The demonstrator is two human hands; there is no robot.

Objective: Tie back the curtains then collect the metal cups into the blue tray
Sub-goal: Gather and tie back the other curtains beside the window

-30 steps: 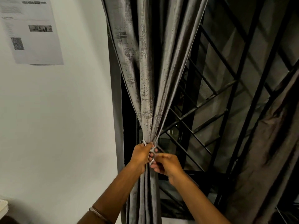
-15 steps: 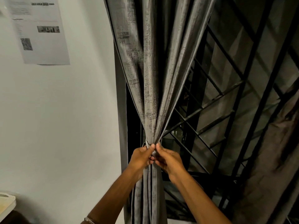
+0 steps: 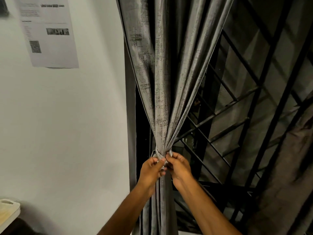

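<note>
Currently, left hand (image 3: 152,170) and right hand (image 3: 179,167) both pinch the tie-back (image 3: 158,154) wrapped around the gathered grey curtain (image 3: 162,82).

My fingertips hide where the tie (image 3: 158,154) ends meet on the curtain (image 3: 160,82). The paper (image 3: 50,31) on the wall is too blurred to read, its top cut off. Only a corner of the table (image 3: 7,211) shows.

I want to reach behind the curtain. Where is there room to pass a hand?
Free: the dark gap between the grey curtain and window grille. Crowded: the tie, pinched by left hand and right hand.
</note>
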